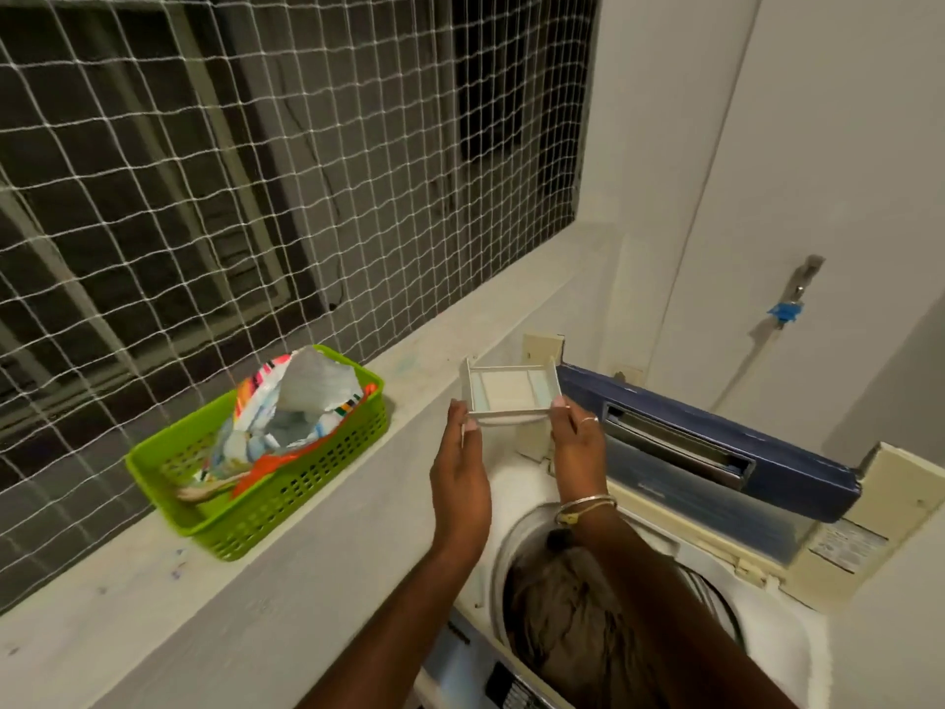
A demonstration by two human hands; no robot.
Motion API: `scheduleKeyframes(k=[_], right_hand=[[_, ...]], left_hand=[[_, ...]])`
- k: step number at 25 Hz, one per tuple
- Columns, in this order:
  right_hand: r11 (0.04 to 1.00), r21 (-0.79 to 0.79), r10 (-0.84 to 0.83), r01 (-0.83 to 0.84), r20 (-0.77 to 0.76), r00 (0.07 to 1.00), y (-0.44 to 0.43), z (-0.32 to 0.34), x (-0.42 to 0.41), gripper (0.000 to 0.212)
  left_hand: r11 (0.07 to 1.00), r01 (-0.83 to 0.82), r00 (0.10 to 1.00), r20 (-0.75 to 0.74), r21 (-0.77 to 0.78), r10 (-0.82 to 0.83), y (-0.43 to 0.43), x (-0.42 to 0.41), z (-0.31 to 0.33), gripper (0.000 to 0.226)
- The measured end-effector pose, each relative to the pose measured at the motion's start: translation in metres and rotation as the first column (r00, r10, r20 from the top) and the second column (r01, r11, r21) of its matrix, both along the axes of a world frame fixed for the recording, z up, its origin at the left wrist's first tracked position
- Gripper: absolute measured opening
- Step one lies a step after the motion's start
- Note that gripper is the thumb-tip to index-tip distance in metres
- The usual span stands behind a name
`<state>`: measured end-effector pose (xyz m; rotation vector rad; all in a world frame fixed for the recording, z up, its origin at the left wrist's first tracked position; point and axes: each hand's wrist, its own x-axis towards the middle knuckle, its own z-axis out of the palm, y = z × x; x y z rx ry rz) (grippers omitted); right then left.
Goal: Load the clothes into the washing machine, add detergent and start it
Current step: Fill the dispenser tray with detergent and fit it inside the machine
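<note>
I hold a small white detergent drawer (509,390) with divided compartments level in front of me, above the back left corner of the washing machine (787,642). My left hand (457,468) grips its left edge and my right hand (578,442) grips its right edge. Below my arms the round drum holds grey-brown clothes (562,621). The machine's blue lid (716,437) stands raised at the back. An opened, colourful detergent bag (296,401) sits in a green basket (286,504) on the ledge to the left.
A pale concrete ledge (204,606) runs along the left under a window covered with white netting (255,171). On the white wall at the right is a tap with a blue tag (790,304). The machine's control panel (511,688) shows at the bottom edge.
</note>
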<state>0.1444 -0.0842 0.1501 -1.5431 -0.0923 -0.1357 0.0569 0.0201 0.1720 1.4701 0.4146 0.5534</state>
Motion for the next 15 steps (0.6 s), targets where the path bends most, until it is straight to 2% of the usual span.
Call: scheduleKeyframes(k=[3,5,9,15], right_hand=[[0.999,0.029,0.026,-0.027,0.026,0.999,0.043,0.021,0.023,0.012],[0.999,0.036,0.027,-0.028,0.027,0.999,0.071,0.033,0.039,0.018],[0.998,-0.068,-0.014,0.016,0.020,1.000,0.120,0.037,0.076,0.031],[0.967,-0.254,-0.043,0.024,-0.070,0.997,0.156,0.019,0.110,0.034]], left_hand=[[0.989,-0.007,1.000,-0.009,0.145,0.009,0.030,0.008,0.002,0.053],[0.973,0.000,1.000,-0.023,0.233,0.005,0.048,0.019,0.000,0.060],[0.899,0.022,0.995,-0.094,0.437,0.021,0.073,0.046,-0.006,0.079],[0.896,0.127,0.941,-0.337,0.426,0.027,0.101,0.079,-0.013,0.081]])
